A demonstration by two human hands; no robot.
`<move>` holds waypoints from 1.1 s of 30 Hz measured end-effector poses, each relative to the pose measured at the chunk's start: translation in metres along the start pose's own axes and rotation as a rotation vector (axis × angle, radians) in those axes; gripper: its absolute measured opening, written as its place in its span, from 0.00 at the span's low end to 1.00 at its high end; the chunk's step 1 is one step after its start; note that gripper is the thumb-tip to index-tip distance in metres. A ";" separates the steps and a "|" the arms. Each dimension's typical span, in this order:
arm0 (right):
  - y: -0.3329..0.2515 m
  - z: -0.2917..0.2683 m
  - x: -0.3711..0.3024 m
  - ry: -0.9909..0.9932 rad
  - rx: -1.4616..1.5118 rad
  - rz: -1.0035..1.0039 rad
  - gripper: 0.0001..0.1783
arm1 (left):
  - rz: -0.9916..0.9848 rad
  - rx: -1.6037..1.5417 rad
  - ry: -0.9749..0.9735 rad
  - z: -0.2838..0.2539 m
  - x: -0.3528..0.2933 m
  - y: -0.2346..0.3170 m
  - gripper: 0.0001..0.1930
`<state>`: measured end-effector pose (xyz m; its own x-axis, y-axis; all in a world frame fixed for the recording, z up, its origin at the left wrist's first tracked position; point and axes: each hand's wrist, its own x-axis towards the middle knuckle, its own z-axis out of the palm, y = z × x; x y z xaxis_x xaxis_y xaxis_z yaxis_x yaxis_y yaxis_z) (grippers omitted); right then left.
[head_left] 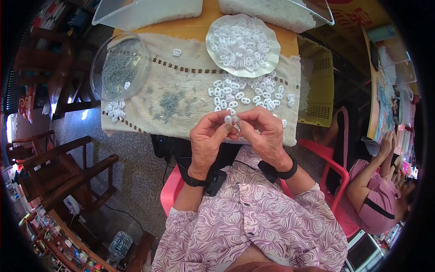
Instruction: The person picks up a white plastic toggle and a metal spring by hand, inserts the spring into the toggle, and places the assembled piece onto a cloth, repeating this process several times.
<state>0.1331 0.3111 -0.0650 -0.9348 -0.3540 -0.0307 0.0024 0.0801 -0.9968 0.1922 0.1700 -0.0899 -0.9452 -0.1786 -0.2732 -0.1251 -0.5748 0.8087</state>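
Above the near edge of a cream towel (190, 113), my two hands meet with fingertips almost touching. My left hand (207, 138) pinches a small white oval plastic piece with holes (228, 119) between thumb and forefinger. My right hand (265, 136) is closed in a pinch right against it; what lies between its fingertips is too small to make out. Just beyond my fingers, many loose white two-holed pieces (244, 100) are spread on the towel. A pale scalloped plate (275, 56) heaped with the same pieces stands behind them. Small grey metal pieces, perhaps springs (170, 104), lie piled left of my hands.
A round clear dish (148, 68) of grey metal bits stands at the left, beside a small white cluster (115, 111). Two translucent bins (149, 11) stand at the back. Right of the table are a yellow crate (326, 86), a pink chair (337, 167) and another person (376, 195).
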 end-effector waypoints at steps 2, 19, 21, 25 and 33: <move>0.000 0.000 0.000 -0.003 0.052 0.029 0.04 | -0.002 -0.002 0.005 0.000 0.000 0.000 0.13; -0.006 -0.001 0.002 -0.069 0.178 0.158 0.04 | 0.024 0.109 0.038 0.004 -0.002 0.000 0.12; -0.004 -0.003 0.001 -0.071 0.165 0.155 0.04 | 0.022 0.114 0.033 0.004 -0.002 0.000 0.12; -0.005 -0.003 0.001 -0.087 0.181 0.184 0.04 | 0.017 0.119 0.020 0.003 -0.002 0.002 0.12; -0.004 -0.004 0.001 -0.105 0.295 0.273 0.04 | 0.017 0.147 -0.009 0.002 -0.003 0.007 0.12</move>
<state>0.1301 0.3144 -0.0610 -0.8445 -0.4510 -0.2890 0.3613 -0.0812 -0.9289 0.1932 0.1682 -0.0822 -0.9503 -0.1796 -0.2545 -0.1512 -0.4485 0.8809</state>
